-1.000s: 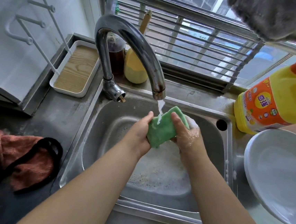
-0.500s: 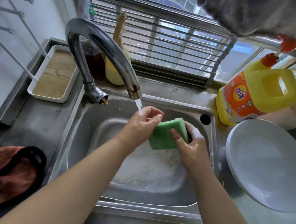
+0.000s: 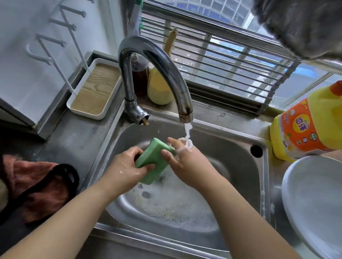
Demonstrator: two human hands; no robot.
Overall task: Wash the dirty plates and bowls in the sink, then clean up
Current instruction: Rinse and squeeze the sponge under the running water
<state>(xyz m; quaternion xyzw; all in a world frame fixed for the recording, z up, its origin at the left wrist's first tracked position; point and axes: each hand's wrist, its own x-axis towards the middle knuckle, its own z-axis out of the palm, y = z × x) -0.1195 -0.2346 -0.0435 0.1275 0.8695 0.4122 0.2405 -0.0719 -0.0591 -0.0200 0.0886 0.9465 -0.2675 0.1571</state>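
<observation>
The green sponge (image 3: 155, 161) lies far-left to near-right over the sink (image 3: 246, 136); the left hand (image 3: 126, 168) grips it, the right hand (image 3: 186, 160) pinches it under the faucet (image 3: 159, 65); a white plate (image 3: 321, 206) sits right.

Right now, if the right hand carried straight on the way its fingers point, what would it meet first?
The right hand points up-left, past the green sponge it holds. Carrying on, it would probably meet the sink back wall below the faucet base; depth is unclear.

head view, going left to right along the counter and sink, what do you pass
reddish cloth → left hand → green sponge → right hand → sink overflow hole → white plate
</observation>
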